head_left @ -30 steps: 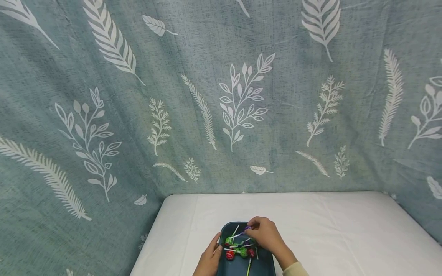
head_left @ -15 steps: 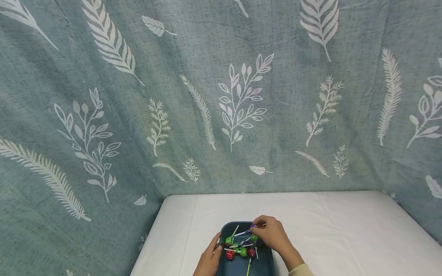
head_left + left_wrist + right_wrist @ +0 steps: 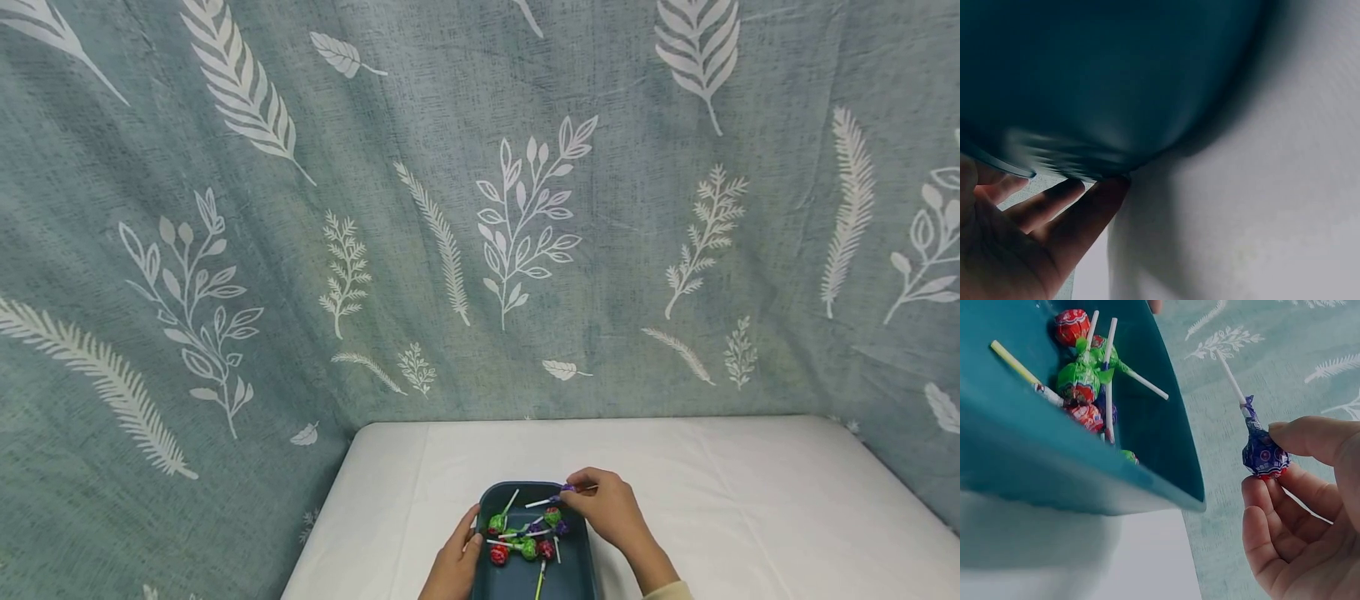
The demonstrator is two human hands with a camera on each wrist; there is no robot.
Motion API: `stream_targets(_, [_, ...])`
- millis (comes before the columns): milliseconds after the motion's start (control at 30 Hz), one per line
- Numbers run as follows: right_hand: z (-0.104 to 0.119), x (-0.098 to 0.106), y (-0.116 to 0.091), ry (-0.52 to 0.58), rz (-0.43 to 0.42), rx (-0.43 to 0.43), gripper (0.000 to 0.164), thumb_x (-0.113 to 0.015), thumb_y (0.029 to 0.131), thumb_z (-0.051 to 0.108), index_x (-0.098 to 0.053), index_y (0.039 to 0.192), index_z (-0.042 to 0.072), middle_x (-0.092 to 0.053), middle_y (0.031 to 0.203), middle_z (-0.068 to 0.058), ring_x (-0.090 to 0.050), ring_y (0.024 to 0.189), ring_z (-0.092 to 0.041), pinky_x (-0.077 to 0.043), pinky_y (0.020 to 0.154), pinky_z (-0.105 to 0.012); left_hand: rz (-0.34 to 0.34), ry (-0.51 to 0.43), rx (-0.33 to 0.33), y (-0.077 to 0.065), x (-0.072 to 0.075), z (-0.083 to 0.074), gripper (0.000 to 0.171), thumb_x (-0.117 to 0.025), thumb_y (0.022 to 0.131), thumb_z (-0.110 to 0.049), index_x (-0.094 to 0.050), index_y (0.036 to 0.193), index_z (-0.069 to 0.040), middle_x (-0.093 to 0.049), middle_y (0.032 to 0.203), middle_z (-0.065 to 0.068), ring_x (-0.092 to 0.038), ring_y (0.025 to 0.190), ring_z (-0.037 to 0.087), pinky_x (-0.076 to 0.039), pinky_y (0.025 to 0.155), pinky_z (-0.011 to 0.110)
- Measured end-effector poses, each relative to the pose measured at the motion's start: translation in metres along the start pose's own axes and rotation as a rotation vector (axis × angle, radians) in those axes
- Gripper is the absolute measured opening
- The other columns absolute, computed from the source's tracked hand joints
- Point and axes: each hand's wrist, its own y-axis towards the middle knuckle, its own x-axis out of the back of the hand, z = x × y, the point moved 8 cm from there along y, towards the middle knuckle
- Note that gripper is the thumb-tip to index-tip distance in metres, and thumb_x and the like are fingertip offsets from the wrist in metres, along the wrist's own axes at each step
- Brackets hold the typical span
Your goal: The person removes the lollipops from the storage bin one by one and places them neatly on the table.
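Note:
A purple-wrapped lollipop [image 3: 1264, 456] is pinched between the thumb and fingertips of my right hand [image 3: 606, 508]. Its white stick points up in the right wrist view and leftward over the tray in the head view. The dark blue tray [image 3: 573, 575] holds several lollipops, among them a red one [image 3: 499, 554] and a green one [image 3: 529, 547], mostly bunched together. My left hand [image 3: 454, 560] rests at the tray's left side, with fairly straight fingers [image 3: 1082, 231] touching its outer wall in the left wrist view.
A white-covered table [image 3: 735, 500] lies under and around the tray. Behind and beside it hangs a grey-green cloth [image 3: 615, 250] printed with white leaves. A yellow lollipop stick [image 3: 540, 581] lies toward the near part of the tray.
My right hand has moved rightward with the purple lollipop, from over the tray's far end to its far right corner. More lollipops show beneath where it was. The left hand stays put.

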Motion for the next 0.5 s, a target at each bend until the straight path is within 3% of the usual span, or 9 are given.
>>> stream_targets(500, [-0.015,0.022,-0.006,0.004,-0.074,-0.006,0.019,-0.083,0.082,0.018,-0.076,0.094,0.006,-0.074,0.086,-0.001,-0.072,0.081,-0.020,-0.056,0.070,-0.039,0.009,-0.008,0.024,-0.001,0.000,-0.001,0.048,-0.051,0.107,-0.018,-0.043,0.151,-0.002,-0.066,0.124,0.025,-0.061,0.116,0.046,-0.044,0.094,0.067])
